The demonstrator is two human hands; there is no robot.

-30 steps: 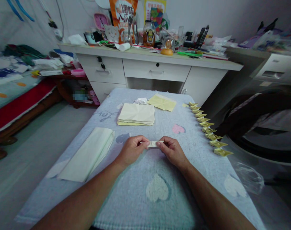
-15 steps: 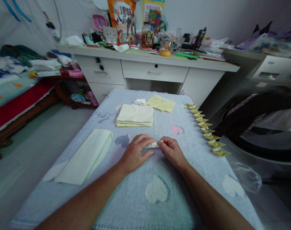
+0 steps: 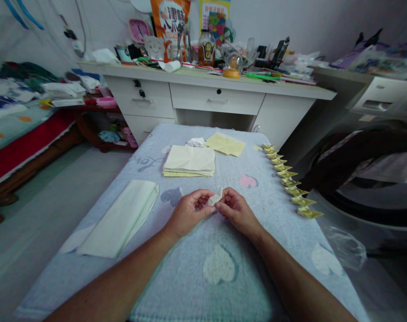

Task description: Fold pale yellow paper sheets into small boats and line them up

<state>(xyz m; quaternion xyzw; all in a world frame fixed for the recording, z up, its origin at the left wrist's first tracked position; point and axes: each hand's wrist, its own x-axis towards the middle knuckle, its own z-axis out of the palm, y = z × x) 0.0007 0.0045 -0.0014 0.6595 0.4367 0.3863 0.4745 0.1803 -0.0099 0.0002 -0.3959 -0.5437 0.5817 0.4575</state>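
Note:
My left hand (image 3: 189,211) and my right hand (image 3: 236,209) meet over the middle of a light blue towel-covered table (image 3: 220,286). Between their fingertips they pinch a small folded pale paper piece (image 3: 216,198), tilted up at its right end. A row of several finished yellow folded paper shapes (image 3: 288,178) runs along the table's right edge. A stack of pale square sheets (image 3: 190,161) lies beyond my hands, with a yellow sheet (image 3: 225,144) behind it.
A long folded pale sheet (image 3: 123,217) lies at the table's left side. A small crumpled white scrap (image 3: 195,142) sits near the stack. A cluttered white desk (image 3: 216,96) stands behind the table, a bed (image 3: 18,129) at left, a clear plastic bag (image 3: 346,246) at right.
The paper piece lay flat and stretched between my hands; now my hands have drawn closer and it is folded shorter and tipped upward.

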